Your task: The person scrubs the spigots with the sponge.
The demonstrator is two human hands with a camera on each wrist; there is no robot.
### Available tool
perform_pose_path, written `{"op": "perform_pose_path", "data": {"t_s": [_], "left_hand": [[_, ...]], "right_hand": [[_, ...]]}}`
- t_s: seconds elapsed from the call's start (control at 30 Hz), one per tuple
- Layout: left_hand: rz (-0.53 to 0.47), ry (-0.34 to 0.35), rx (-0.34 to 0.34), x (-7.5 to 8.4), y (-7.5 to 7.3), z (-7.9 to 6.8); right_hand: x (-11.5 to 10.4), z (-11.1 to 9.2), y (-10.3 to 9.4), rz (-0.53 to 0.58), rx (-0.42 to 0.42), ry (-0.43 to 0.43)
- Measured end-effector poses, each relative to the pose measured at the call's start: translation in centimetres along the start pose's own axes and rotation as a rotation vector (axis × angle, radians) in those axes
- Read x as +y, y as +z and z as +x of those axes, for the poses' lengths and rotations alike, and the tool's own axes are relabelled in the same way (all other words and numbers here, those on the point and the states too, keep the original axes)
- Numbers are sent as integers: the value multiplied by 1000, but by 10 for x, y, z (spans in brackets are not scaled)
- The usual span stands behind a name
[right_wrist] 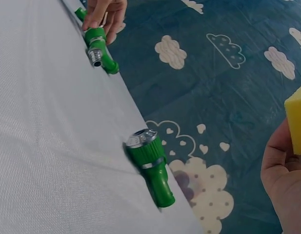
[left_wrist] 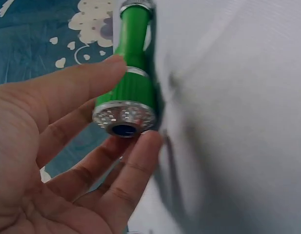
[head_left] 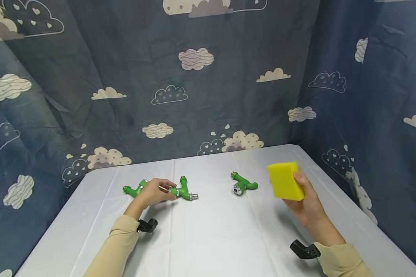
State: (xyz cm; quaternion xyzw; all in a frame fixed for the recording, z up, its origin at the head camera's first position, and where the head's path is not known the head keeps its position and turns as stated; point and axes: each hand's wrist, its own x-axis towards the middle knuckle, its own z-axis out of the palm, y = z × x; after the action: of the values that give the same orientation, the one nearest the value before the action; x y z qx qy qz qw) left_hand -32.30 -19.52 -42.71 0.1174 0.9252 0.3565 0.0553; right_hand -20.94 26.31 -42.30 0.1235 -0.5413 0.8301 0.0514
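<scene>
A yellow sponge block (head_left: 285,181) is up above the table, gripped by my right hand (head_left: 306,204) with the thumb on its near face. In the right wrist view only part of the sponge (right_wrist: 299,122) shows. On the left, my left hand (head_left: 156,192) holds the knob end of a green tap (head_left: 184,189) between thumb and fingers. The left wrist view shows that tap's ribbed knob (left_wrist: 126,92) with a silver rim. Behind this hand lies another green tap (head_left: 133,190), partly hidden by it. A third green tap (head_left: 244,183) lies between the hands.
A white cloth covers the table (head_left: 211,238). Dark blue cloud-print curtains (head_left: 222,107) hang behind it and along both sides. A black wrist mount sits on the left sleeve (head_left: 124,231) and another on the right sleeve (head_left: 339,257).
</scene>
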Motion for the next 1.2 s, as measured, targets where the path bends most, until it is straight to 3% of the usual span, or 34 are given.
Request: {"op": "perform_pose_path", "data": {"t_s": [0.2,0.37,0.5,0.63,0.73,1.0,1.07,1.2], "left_hand": [[-9,27,61,-10,7,-2],[-70,60,101,-12,10,-1],[-183,85,119,-3,6,-4],[-320,110,124,15,0,-11],[-376,154,117,32,-3,-16],[-435,337,73,82,4,-43],[-434,395,55,91,8,-49],[-441,505,-8,105,19,-59]], "right_hand": [[2,-2,4,-6,21,3],[1,0,6,-6,23,2],[-1,1,11,-27,15,-20],[-2,2,21,-97,-6,-94],[-2,1,34,-225,-15,-192],[7,-5,81,-773,-130,-583],[11,-6,93,-871,-171,-640],[21,-10,112,-997,-252,-671]]}}
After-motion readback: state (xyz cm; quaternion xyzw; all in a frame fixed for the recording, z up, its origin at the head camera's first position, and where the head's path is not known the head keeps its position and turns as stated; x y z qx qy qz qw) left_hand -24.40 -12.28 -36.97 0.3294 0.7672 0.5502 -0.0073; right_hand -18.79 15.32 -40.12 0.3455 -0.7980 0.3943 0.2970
